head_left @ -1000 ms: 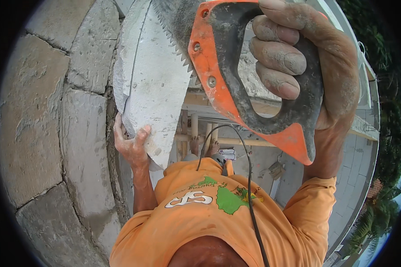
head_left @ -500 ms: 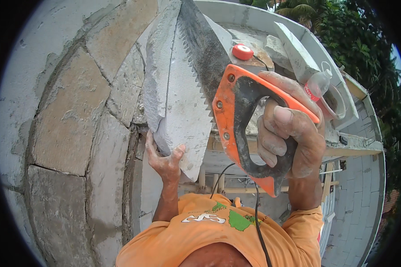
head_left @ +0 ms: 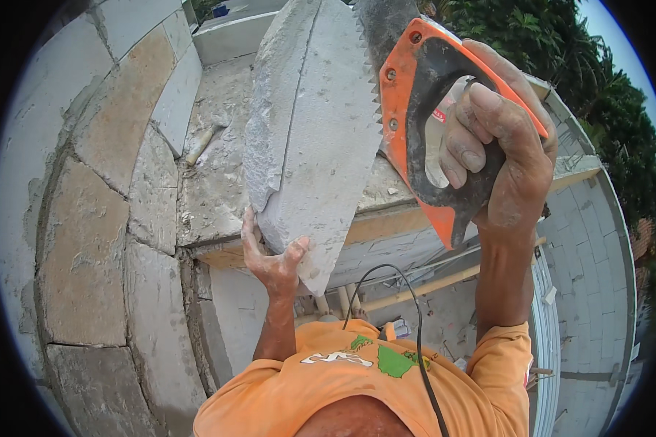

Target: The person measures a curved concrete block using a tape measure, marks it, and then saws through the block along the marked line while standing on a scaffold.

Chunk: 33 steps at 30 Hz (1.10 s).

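My right hand (head_left: 506, 138) is wrapped round the orange and black handle of a hand saw (head_left: 399, 109). Its dusty grey blade runs up and away, teeth toward the left, beside a pale grey lightweight concrete block (head_left: 321, 167). A straight line or groove runs along the block, and its left side is rough and broken. At the block's near, pointed end my left hand (head_left: 272, 255) grips it, thumb on the top face and fingers round the left edge. The far part of the blade is cut off by the picture's top edge.
On the left curves a block wall (head_left: 87, 247) with mortar joints. Behind the held block lies a rough, dusty ledge (head_left: 215, 182) with a small tool or stick (head_left: 199, 146) on it. A dark cable (head_left: 415, 320) hangs before my orange shirt. Another block wall (head_left: 587, 240) stands right.
The saw and my right hand have moved up and slightly right. The block stays in my left hand. The view has shifted, showing more ledge on the left; the red tape measure is no longer visible.
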Motion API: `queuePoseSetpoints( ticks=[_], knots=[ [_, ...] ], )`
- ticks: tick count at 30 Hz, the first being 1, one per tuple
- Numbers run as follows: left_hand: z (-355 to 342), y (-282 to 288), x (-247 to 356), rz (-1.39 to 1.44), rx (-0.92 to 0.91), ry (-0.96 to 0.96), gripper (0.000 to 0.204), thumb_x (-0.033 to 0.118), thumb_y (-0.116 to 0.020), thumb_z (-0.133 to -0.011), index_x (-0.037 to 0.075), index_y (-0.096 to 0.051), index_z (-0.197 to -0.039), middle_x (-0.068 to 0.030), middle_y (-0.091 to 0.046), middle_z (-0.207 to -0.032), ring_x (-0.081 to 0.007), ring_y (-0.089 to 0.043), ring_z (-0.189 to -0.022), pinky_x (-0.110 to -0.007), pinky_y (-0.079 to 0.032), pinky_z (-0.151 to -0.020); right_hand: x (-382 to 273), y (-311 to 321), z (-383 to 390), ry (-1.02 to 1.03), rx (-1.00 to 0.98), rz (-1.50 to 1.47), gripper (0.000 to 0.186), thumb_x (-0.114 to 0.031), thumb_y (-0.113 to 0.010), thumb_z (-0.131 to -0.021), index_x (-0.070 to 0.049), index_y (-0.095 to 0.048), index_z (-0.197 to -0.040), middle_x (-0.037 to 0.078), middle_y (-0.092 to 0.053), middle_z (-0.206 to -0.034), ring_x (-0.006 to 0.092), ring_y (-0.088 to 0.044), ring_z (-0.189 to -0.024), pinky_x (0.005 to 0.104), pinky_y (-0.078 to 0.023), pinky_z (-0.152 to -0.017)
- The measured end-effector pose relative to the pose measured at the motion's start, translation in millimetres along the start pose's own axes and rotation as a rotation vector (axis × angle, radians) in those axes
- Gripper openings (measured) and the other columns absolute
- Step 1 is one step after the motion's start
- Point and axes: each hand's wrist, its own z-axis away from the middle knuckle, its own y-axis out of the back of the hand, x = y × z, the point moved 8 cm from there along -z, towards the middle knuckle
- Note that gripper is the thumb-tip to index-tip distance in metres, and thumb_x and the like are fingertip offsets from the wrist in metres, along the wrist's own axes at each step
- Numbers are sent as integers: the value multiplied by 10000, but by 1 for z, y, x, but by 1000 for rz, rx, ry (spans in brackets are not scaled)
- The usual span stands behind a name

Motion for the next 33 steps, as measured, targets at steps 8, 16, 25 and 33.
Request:
queuePoseSetpoints(
  ticks=[8, 16, 25, 33],
  knots=[
    [24, -68, 6, 85, -331, 12, 1018, 296, -869, -605, -94, -382, -1409, -229, -459, -1329, -351, -472, -1260, -467, -371, -1084, -148, 99, 19, 520, 253, 382, 149, -73, -479, -962, -43, -429, -824, 25, -359, -740, 123, -386, -629, 270, -383, -563],
    [59, -132, 6, -68, -774, -250, 975, 324, -913, -599, -55, -422, -1351, -192, -491, -1271, -330, -516, -1174, -455, -421, -1008, -166, 244, 212, 471, 856, 784, 385, -45, -524, -936, 119, -479, -1281, 68, -486, -787, 124, -455, -595, 272, -412, -503],
    [169, -223, -62, -340, -1401, -135, 842, 322, -869, -540, 31, -512, -1245, -150, -559, -1157, -303, -557, -1104, -431, -431, -977, -108, 338, 466, 56, 1559, 997, 429, 15, -564, -904, 77, -468, -1318, 83, -557, -825, 118, -507, -583, 285, -450, -479],
    [305, -271, -200, -752, -1758, -37, 727, 353, -819, -567, 70, -544, -1178, -204, -632, -1092, -384, -602, -1053, -469, -493, -883, -2, 333, 654, -522, 1910, 871, 428, -6, -567, -888, 69, -497, -1304, 31, -552, -779, 76, -496, -564, 255, -432, -475]
  ],
)
